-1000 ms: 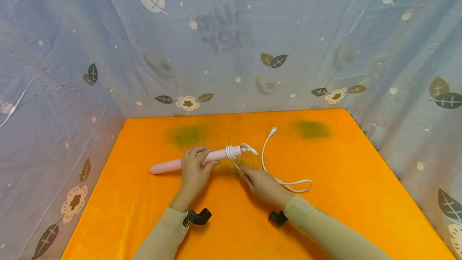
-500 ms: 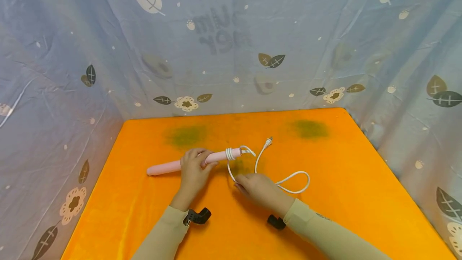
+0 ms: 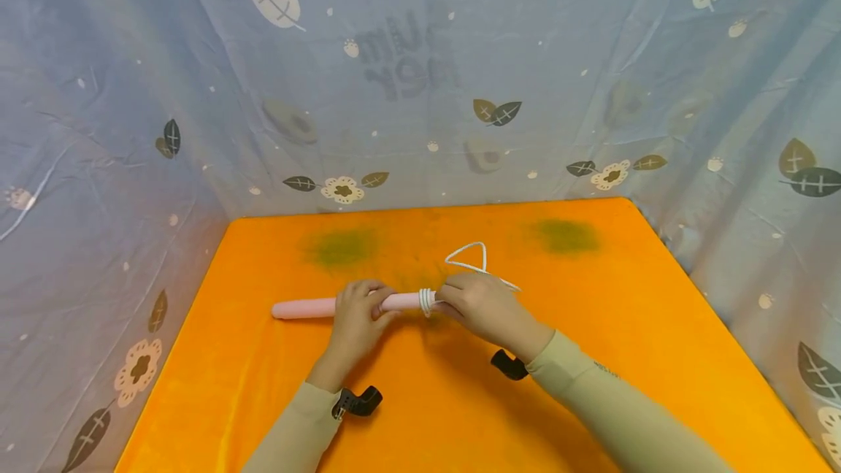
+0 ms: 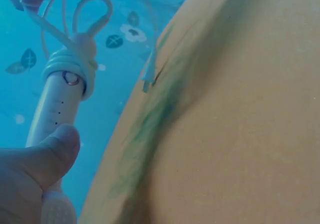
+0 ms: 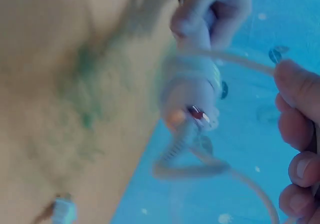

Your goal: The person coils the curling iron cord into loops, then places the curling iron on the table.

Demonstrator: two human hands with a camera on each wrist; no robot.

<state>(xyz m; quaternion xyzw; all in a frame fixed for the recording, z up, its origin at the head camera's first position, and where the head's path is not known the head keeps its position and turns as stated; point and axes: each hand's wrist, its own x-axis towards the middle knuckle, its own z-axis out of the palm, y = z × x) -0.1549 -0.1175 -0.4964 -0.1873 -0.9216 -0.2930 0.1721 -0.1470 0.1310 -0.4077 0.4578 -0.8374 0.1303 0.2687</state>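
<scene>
My left hand [image 3: 358, 316] grips a pink stick-shaped hair iron [image 3: 305, 309] around its middle, thumb along the near side. The iron lies nearly level over the orange table, its rounded tip to the left. Several turns of white power cord [image 4: 67, 66] wrap its handle end, beside a round button [image 4: 70, 77] and a row of small dots. My right hand [image 3: 482, 305] pinches the cord just off the handle end, drawing a stretch of it away from the coil. In the right wrist view the cord leaves the handle through a ribbed sleeve [image 5: 176, 146].
A free loop of cord [image 3: 484, 258] stands out beyond my right hand. The cord's plug [image 5: 64, 211] hangs over or lies on the orange table [image 3: 591, 356]. Patterned grey-blue curtain [image 3: 420, 144] encloses the table at the back and sides.
My right hand went down toward me with the cord, then rose to the iron's handle end. The handle end dipped, levelling the iron. The trailing cord swung up behind the right hand.
</scene>
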